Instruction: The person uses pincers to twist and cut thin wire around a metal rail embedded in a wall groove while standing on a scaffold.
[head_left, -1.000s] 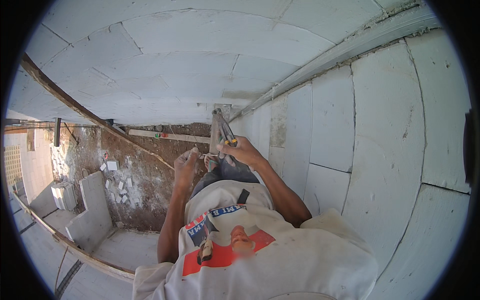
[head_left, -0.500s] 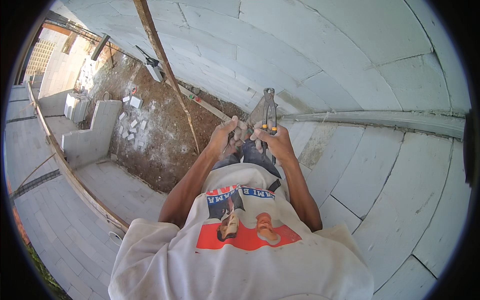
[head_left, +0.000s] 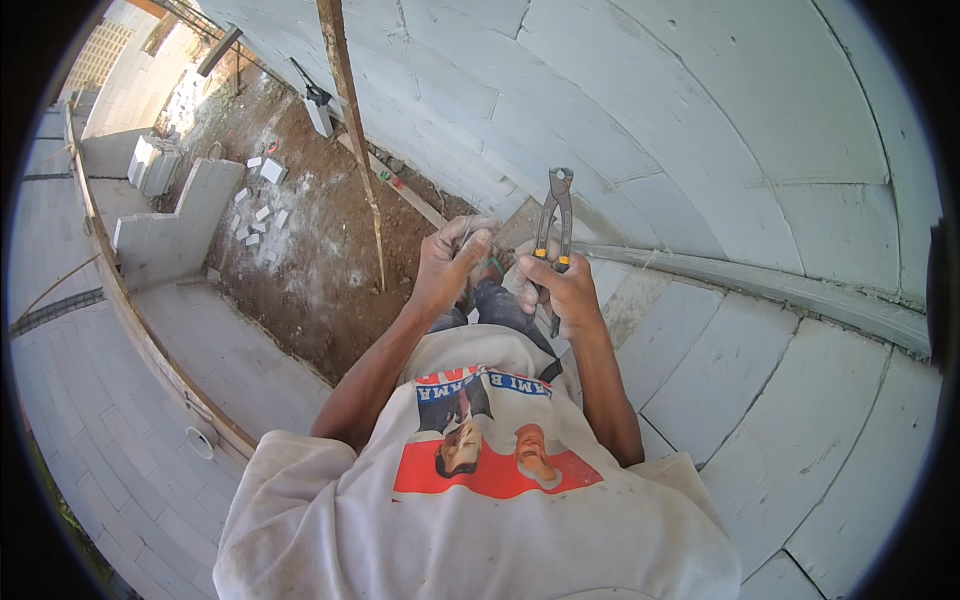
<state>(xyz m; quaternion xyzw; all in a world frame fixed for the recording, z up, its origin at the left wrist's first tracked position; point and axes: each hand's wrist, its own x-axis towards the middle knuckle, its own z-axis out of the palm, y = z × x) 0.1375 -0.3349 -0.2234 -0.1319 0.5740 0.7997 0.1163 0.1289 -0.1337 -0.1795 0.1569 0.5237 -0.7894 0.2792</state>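
Note:
My right hand (head_left: 562, 290) is closed around the black and yellow handles of end-cutting pincers (head_left: 557, 205). Their dark metal head points up and away from me, towards the block wall. To the left, at about the same height, my left hand (head_left: 450, 262) has its fingers curled in and the thumb pressed against them. Whatever it pinches is too small or hidden to name. The two hands are apart, with a narrow gap between them in front of my legs. Pale dust covers the fingers of both.
A tall pale block wall (head_left: 650, 130) rises ahead and to the right. A wooden pole (head_left: 350, 120) leans ahead on the left. Down on the dirt floor (head_left: 310, 260) lie several broken block pieces (head_left: 262, 213). A low block wall (head_left: 175, 230) stands at left, beside a long timber board (head_left: 130, 320).
The pincers have shifted slightly right, and their handles look spread a little wider. My left hand has turned and risen slightly, moving further from the right hand. The whole view has tilted a little.

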